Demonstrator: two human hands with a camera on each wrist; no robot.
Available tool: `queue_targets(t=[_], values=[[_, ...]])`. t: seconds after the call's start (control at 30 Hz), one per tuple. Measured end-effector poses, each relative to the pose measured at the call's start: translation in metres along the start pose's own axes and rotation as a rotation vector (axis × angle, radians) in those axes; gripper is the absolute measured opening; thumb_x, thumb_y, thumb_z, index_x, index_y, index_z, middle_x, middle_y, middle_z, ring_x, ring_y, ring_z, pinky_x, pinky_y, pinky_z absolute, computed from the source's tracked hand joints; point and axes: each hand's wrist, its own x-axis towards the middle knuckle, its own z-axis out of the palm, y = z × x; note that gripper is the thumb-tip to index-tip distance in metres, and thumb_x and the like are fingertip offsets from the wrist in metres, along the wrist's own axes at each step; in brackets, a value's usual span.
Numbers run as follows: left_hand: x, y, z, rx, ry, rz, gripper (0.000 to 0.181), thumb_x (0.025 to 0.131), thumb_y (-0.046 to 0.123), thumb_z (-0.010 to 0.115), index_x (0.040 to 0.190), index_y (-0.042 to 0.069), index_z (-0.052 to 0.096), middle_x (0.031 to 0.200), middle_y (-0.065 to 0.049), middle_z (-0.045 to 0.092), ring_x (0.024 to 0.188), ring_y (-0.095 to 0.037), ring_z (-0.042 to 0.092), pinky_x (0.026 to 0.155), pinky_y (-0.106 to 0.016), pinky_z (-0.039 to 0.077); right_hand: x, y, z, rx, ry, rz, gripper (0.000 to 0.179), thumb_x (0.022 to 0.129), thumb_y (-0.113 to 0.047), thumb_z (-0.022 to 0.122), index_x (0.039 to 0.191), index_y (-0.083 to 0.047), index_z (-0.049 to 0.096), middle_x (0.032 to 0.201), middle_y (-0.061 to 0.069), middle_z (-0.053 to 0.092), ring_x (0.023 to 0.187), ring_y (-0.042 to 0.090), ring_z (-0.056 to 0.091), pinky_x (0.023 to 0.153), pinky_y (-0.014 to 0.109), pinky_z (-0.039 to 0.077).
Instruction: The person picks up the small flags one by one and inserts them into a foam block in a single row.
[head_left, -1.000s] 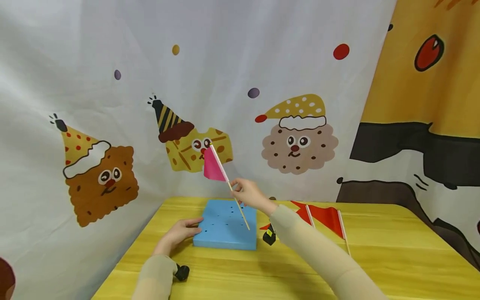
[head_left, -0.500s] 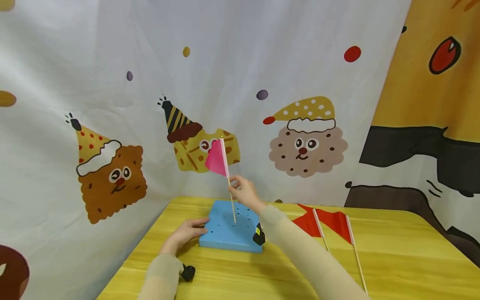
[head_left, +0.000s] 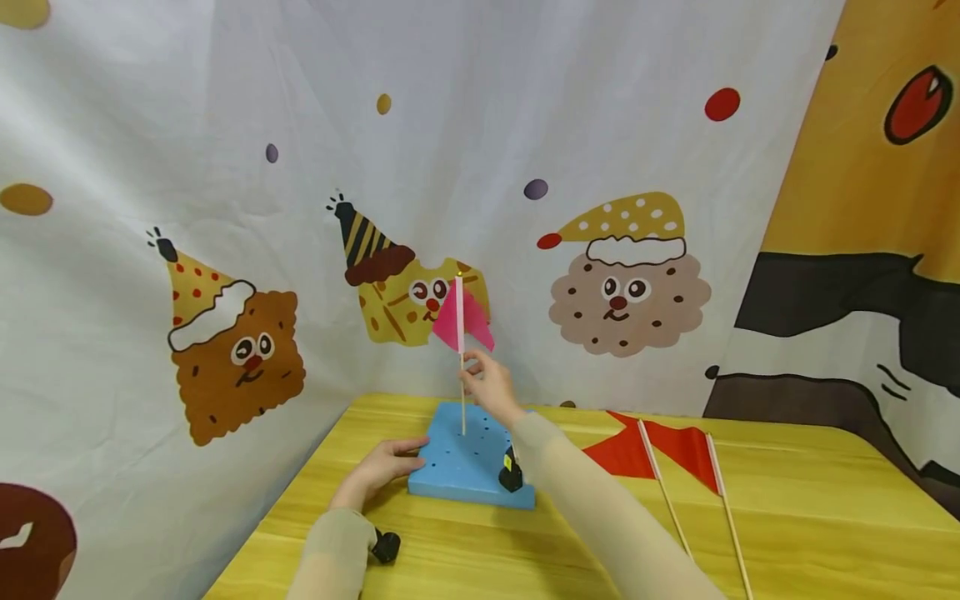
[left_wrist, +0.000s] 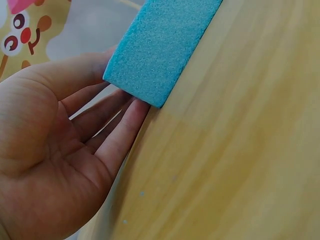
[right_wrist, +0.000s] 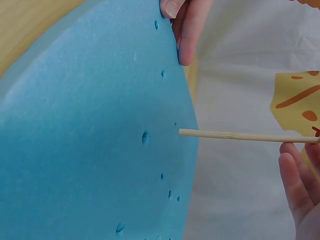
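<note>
In the head view my right hand (head_left: 491, 387) pinches the thin wooden stick of a small pink flag (head_left: 450, 321) between thumb and fingers. The stick stands nearly upright over a blue foam board (head_left: 468, 479) with several small holes. In the right wrist view the stick's blunt lower end (right_wrist: 187, 132) shows in full, close to a hole; whether it touches the board I cannot tell. My left hand (head_left: 378, 468) rests against the board's left side, thumb at the edge and fingers fairly straight, as the left wrist view also shows.
Two red flags (head_left: 682, 450) on sticks lie on the yellow wood-grain table (head_left: 615, 533) to the right of the board. Behind the table hangs a white cloth (head_left: 450, 100) printed with cartoon biscuits. Each wrist wears a small black device (head_left: 386, 547).
The pink flag has swung from leaning to nearly upright, its lower end moving left over the board. The right hand still pinches the stick. The left hand stays at the board's side.
</note>
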Motion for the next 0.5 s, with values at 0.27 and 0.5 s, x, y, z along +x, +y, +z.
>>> queue_targets(t=[0.27,0.5], values=[[-0.0001,0.0008,-0.0005,0.010,0.006,0.002,0.051,0.096,0.016,0.063,0.142,0.001,0.049,0.146,-0.021,0.042,0.130,-0.041,0.042,0.100,-0.045,0.046,0.0036,-0.0024,0.0057,-0.008,-0.004,0.001,0.024,0.096,-0.016,0.063,0.120,-0.017,0.059,0.091,0.006,0.063,0.076,0.032,0.069,0.054,0.032,0.057],[-0.0012,0.0015,0.0005,0.007,0.004,-0.011,0.052,0.095,0.018,0.065,0.142,0.002,0.050,0.146,-0.020,0.042,0.131,-0.041,0.041,0.100,-0.044,0.046,0.0023,-0.0015,0.0092,-0.020,-0.012,-0.004,0.023,0.096,-0.013,0.062,0.119,-0.013,0.059,0.087,0.006,0.063,0.072,0.031,0.068,0.050,0.029,0.054]])
